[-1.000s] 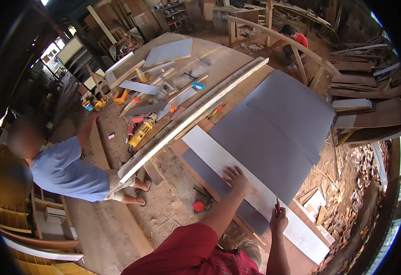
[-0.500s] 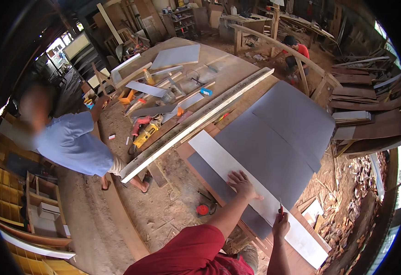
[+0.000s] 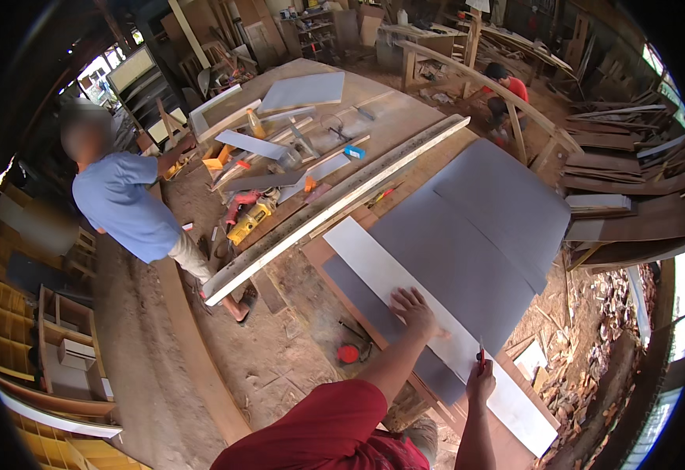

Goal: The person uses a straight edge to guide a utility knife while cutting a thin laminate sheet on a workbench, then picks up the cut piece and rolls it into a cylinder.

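Note:
My left hand (image 3: 416, 315) lies with spread fingers on a long white strip (image 3: 362, 254), pressing against its surface. My right hand (image 3: 480, 382) grips a red-handled cutter knife (image 3: 482, 359), its blade pointing away from me at the strip's right edge. Under the strip is a dark grey sheet (image 3: 471, 215), with another grey piece showing along the left side, all on a brown board (image 3: 319, 258). A red round object (image 3: 348, 354) rests left of my forearm.
A long white-edged beam (image 3: 334, 210) separates my sheets from a cluttered worktable (image 3: 385, 117) with power tools (image 3: 250, 222). A co-worker in blue (image 3: 123, 204) stands at the left; another in red (image 3: 515, 94) crouches behind a curved timber frame (image 3: 546, 121). Stacked boards (image 3: 624, 204) line the right.
The co-worker in blue has stepped away from me, up and further along the worktable. The view has shifted slightly. My hands stay nearly in place on the strip and knife.

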{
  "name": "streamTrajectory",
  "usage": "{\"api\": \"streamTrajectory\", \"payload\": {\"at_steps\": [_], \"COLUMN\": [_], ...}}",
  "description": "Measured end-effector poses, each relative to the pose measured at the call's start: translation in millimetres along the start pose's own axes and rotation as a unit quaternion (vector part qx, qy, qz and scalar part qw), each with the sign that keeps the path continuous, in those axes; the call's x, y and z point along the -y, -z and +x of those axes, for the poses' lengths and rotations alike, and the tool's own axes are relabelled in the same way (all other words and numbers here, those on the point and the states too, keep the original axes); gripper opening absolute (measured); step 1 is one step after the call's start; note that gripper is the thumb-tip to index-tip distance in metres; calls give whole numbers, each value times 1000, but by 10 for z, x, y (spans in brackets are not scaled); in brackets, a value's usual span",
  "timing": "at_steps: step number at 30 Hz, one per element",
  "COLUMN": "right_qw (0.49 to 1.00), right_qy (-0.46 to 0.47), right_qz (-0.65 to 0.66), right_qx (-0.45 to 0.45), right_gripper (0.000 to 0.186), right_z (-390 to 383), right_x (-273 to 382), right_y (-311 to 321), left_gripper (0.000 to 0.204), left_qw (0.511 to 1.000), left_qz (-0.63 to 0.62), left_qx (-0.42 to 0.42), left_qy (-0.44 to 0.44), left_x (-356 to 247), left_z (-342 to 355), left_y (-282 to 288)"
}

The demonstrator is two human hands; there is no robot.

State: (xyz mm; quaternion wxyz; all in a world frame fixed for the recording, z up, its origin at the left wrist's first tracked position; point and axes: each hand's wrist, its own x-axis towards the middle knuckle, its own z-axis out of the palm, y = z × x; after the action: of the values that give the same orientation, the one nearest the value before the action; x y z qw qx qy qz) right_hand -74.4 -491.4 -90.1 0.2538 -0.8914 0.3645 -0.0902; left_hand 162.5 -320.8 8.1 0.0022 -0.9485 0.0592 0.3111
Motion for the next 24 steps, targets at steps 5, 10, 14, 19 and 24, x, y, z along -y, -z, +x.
{"api": "streamTrajectory", "payload": {"at_steps": [5, 10, 14, 19, 24], "right_qw": [1000, 1000, 1000, 1000, 1000], "right_qy": [11, 13, 19, 21, 19], "right_qz": [-6, -7, -6, -10, -13], "right_qx": [-5, 0, -6, -15, -18], "right_gripper": [17, 18, 18, 16, 17], "right_z": [-10, -18, -16, -17, -9], "right_x": [24, 59, 53, 67, 43], "right_y": [-22, 15, 14, -9, -1], "left_gripper": [172, 173, 173, 173, 173], "left_qw": [1000, 1000, 1000, 1000, 1000], "left_qz": [-3, -4, -8, 1, 1], "left_qx": [-6, 6, 8, 11, 14], "left_qy": [6, 4, 3, 9, 7], "left_x": [53, 44, 34, 43, 16], "left_z": [17, 32, 46, 86, 74], "left_y": [-3, 1, 3, -10, 20]}}
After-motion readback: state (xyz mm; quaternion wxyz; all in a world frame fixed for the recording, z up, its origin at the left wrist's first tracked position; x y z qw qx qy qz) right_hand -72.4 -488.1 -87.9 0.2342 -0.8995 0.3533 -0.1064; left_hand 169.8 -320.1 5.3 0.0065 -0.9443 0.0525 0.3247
